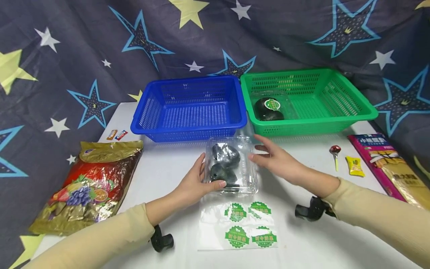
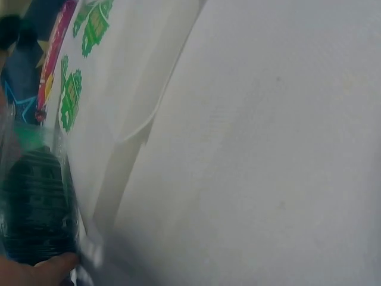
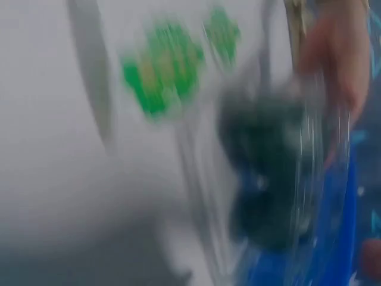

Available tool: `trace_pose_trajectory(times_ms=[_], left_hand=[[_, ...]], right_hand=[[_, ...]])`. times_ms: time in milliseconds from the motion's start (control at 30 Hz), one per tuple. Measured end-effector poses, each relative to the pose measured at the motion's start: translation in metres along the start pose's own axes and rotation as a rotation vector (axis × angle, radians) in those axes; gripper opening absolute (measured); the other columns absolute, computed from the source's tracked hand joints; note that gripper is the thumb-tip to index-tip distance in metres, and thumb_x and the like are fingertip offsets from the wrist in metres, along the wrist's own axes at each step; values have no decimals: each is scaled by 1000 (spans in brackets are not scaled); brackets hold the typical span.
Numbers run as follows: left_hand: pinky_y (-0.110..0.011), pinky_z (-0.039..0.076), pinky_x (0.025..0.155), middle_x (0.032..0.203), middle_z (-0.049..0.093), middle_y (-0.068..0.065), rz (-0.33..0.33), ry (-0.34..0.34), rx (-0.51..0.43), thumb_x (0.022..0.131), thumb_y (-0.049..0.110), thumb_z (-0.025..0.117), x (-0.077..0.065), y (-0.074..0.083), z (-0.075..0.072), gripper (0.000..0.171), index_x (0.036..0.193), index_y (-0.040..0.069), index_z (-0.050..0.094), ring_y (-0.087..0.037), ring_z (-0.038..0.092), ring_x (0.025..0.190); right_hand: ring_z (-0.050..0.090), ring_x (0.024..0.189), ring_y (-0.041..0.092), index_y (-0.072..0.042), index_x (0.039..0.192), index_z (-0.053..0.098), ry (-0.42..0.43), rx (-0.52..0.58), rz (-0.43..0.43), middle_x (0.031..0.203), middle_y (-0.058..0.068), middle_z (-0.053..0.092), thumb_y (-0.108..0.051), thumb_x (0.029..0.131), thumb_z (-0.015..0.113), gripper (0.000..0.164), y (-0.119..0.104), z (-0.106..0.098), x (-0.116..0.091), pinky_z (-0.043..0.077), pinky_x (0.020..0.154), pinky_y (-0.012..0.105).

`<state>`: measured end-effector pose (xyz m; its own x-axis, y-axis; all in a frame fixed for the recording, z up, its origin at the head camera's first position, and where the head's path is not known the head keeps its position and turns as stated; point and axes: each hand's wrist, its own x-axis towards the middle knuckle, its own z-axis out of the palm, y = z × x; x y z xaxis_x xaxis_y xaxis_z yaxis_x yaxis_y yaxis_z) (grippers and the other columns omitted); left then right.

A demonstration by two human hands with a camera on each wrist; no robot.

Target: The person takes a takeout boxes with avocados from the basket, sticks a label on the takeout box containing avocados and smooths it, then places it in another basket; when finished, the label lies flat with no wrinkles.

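Note:
A clear plastic clamshell box (image 1: 248, 175) holds two dark green avocados (image 1: 226, 155) in the middle of the head view. My left hand (image 1: 198, 179) grips its left side, the thumb lying over the near left corner. At the box's right edge is my right hand (image 1: 279, 160), fingers spread and thumb tip right at the plastic. In the left wrist view, the left thumb (image 2: 56, 268) presses beside a dark avocado (image 2: 36, 202). The right wrist view is blurred; the avocados (image 3: 268, 173) show through the plastic there.
Just below the box lies a sheet of green round stickers (image 1: 215, 235). Behind stand a blue basket (image 1: 188, 132) and a green basket (image 1: 315, 125), the latter holding a labelled box of dark fruit (image 1: 268, 108). Snack bags (image 1: 90, 183) (image 1: 386, 160), a lollipop (image 1: 335, 149) and small candies (image 1: 355, 166) lie at the sides.

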<state>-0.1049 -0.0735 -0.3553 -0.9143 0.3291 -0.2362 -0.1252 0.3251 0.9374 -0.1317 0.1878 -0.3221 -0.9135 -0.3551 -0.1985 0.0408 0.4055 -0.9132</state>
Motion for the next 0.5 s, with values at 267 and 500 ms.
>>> trace_pose_trajectory(times_ms=[267,500], left_hand=[[-40,28,110,155,25,-14,44,-36,-9,78,25,80,6,-1,-6,110,154,11,1,-27,30,139],[-38,31,109,155,22,-15,57,-113,25,80,24,79,12,1,-17,108,154,12,2,-27,30,139]], right_hand=[[36,133,40,-3,150,24,-121,173,9,148,25,31,-17,99,53,61,6,-14,44,36,104,51],[36,133,39,-2,149,27,-126,213,4,146,26,35,-12,98,53,58,13,-18,46,36,104,50]])
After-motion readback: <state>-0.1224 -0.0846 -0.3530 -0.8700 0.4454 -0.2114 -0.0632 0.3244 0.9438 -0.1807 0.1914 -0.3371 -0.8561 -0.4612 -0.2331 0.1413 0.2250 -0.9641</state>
